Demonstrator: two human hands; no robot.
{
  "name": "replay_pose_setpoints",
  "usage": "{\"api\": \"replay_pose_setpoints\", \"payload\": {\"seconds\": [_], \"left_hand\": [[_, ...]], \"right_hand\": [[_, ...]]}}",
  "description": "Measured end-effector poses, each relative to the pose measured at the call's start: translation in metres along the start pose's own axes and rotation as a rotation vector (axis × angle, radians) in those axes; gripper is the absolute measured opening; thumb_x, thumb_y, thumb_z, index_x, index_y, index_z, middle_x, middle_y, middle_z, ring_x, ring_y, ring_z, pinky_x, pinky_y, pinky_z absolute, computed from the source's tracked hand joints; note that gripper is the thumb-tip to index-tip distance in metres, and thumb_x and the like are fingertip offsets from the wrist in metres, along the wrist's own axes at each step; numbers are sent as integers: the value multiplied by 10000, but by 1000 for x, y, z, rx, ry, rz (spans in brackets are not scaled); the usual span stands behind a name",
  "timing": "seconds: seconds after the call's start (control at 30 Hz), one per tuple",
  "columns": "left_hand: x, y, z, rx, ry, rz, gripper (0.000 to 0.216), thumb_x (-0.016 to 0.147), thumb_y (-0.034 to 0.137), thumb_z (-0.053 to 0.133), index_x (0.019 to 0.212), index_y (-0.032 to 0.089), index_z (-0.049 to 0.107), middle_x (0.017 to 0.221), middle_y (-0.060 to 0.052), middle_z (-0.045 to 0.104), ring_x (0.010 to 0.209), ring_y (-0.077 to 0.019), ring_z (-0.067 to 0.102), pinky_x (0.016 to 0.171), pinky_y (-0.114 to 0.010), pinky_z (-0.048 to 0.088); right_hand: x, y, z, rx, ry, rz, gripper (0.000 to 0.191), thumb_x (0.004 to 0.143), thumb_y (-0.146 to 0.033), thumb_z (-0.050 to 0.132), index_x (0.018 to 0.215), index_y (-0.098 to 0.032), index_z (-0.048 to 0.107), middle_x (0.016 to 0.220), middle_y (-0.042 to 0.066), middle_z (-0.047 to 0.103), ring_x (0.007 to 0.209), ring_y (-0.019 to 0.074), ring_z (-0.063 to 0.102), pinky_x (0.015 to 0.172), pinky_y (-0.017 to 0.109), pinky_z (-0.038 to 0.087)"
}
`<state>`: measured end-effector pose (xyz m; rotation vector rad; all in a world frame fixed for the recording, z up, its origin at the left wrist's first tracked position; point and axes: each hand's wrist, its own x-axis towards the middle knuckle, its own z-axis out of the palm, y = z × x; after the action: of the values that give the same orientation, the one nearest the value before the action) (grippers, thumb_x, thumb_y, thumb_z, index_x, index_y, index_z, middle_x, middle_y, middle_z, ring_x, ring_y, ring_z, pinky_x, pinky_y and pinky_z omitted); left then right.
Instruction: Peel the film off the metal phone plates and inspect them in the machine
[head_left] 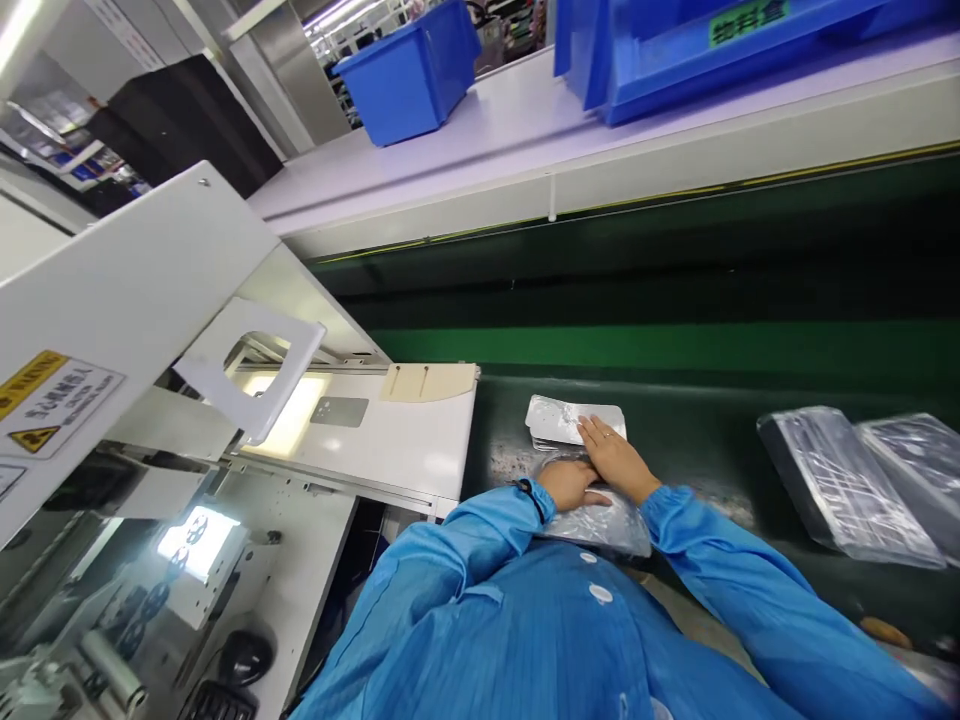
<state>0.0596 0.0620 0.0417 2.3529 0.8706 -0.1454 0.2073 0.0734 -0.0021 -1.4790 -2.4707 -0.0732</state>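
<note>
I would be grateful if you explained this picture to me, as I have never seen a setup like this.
There is no robot here: a person in a blue coat works with two bare hands. The one picture comes from a camera worn on the head, looking forward and down.

The right hand rests its fingers on a stack of thin, pale plates. The left hand lies on a clear plastic bag; whether it grips anything is hard to tell.

All this is on a dark green surface, with plastic-wrapped packs farther right. At left stands a white machine with a warning label; blue bins sit on the shelf beyond.
</note>
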Motion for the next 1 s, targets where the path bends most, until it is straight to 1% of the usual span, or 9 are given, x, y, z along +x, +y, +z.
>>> {"api": "replay_pose_setpoints", "payload": {"seconds": [0.13,0.37,0.47,0.53,0.6,0.67,0.77,0.87,1.0], "left_hand": [[-25,-10,-5,-12,137,52,359,881,394,531,1106,140,647,1148,-131,663,1120,-250,585,986,-385,435],[-107,-34,18,-104,287,-115,334,859,373,578,1133,193,640,1418,-84,478,1356,-248,370,1141,-452,257],[-135,-43,30,-159,310,-144,305,865,331,569,1132,205,642,1429,-83,466,1375,-232,346,1151,-448,243],[-146,-48,33,-207,332,-151,280,869,311,556,1104,204,662,1408,-92,490,1364,-226,368,1159,-413,242],[-152,-53,35,-272,345,-136,249,867,306,545,1056,228,687,1398,-77,504,1344,-210,400,1156,-342,257],[-157,-56,35,-364,355,-118,228,865,292,532,1021,290,698,1398,-20,508,1323,-187,429,1136,-282,284],[-167,-61,38,-547,398,-94,255,856,283,514,1009,376,696,1370,69,529,1278,-186,481,1108,-271,322],[-182,-67,46,-717,451,-55,287,856,315,496,1045,424,682,1353,107,537,1269,-196,491,1107,-265,309],[-203,-79,59,-836,455,-22,337,873,334,467,1139,474,619,1395,135,487,1307,-169,446,1112,-253,299]], "right_hand": [[-7,9,11,-56,1,-86,442,788,-19,371,1145,-22,632,1247,231,601,1194,314,546,941,462,492],[-9,20,25,31,60,-153,401,784,-106,393,1048,-113,695,1165,221,653,1122,333,595,875,466,526],[-4,24,15,54,171,-181,391,820,-157,366,998,-149,713,1111,214,679,1059,324,633,814,440,551],[6,18,-1,63,275,-148,392,856,-181,353,1042,-159,698,1110,194,686,1026,305,652,782,421,558],[25,-2,-20,72,345,-92,356,885,-233,405,1122,-182,666,1123,157,689,1007,277,662,788,395,556],[53,-38,-38,105,352,-93,321,889,-263,474,1153,-222,652,1106,101,705,985,235,672,822,348,549],[103,-109,-49,215,276,-287,351,903,-194,419,1161,-202,657,1138,84,694,1047,211,645,905,324,517],[141,-171,-34,238,122,-389,477,867,-89,368,1288,-168,580,1280,108,611,1184,256,558,980,391,473],[153,-212,0,210,26,-379,455,895,-167,389,1322,-129,540,1368,167,521,1282,337,450,1014,513,419]]}}
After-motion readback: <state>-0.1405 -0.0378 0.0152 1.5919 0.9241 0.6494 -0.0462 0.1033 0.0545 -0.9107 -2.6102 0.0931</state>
